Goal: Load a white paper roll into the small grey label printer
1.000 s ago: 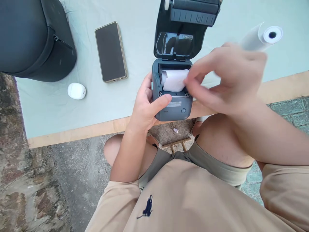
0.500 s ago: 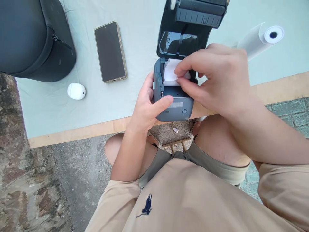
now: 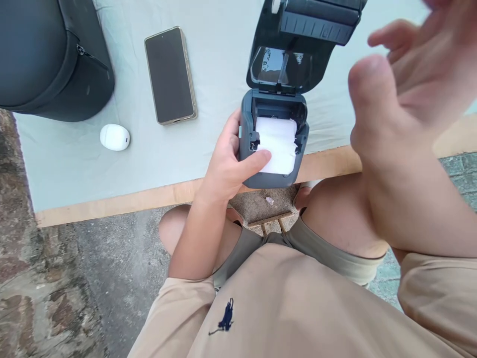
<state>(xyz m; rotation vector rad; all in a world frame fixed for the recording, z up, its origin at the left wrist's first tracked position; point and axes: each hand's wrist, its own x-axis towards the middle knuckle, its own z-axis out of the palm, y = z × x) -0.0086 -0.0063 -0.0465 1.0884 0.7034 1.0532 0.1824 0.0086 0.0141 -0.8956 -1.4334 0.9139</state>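
Note:
My left hand (image 3: 231,161) grips a dark grey label printer (image 3: 272,181) at the table's front edge, its thumb pressing on white paper. The printer's lid (image 3: 316,35) stands open, tipped away from me. Inside the bay lies a white paper roll (image 3: 276,130), with its loose end drawn out over the printer's front face. My right hand (image 3: 406,94) is raised to the right of the printer, fingers apart and partly blurred, holding nothing. Its upper fingers run out of the frame.
On the pale cloth-covered table (image 3: 219,64) lie a dark phone (image 3: 170,74) and a small white case (image 3: 115,137). A black zipped bag (image 3: 87,82) stands at the far left. The table's wooden edge (image 3: 122,203) runs just before my knees.
My right hand has let go of the paper and risen up to the right. The paper end now lies over the printer's front under my left thumb. The larger white roll at right is now hidden.

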